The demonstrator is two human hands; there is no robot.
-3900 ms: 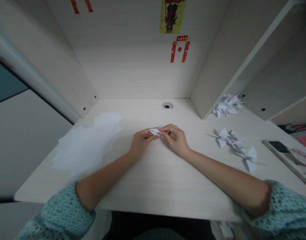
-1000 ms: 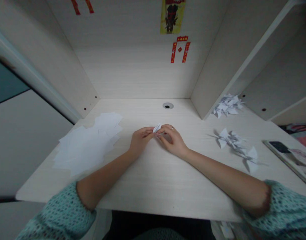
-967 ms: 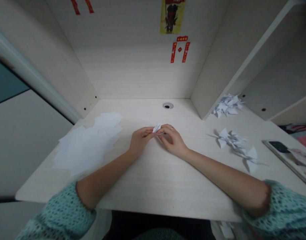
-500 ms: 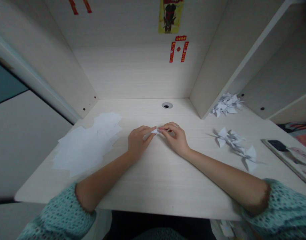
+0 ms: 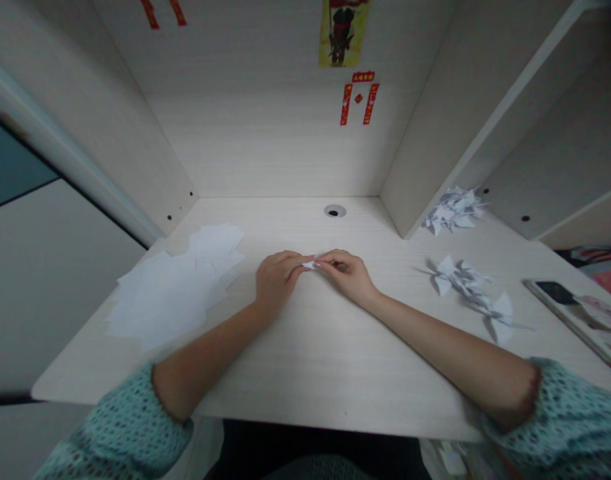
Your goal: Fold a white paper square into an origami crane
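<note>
A small folded piece of white paper (image 5: 309, 265) is pinched between my two hands over the middle of the desk. My left hand (image 5: 278, 280) grips its left end between thumb and fingers. At its right end, the fingertips of my right hand (image 5: 349, 275) close on the paper. Most of the piece is covered by my fingers, so its full shape is hidden. To the left lies a spread of flat white paper sheets (image 5: 170, 293). Several folded paper figures (image 5: 465, 283) with pointed ends lie to the right.
More folded paper figures (image 5: 454, 210) are heaped behind the upright divider panel (image 5: 420, 147). A phone (image 5: 580, 320) lies at the right side of the desk (image 5: 305, 373). A round cable hole (image 5: 334, 211) sits near the back wall.
My right hand has turned slightly and its fingers have lowered a little at the paper. My left hand stays almost where it was, still pinching.
</note>
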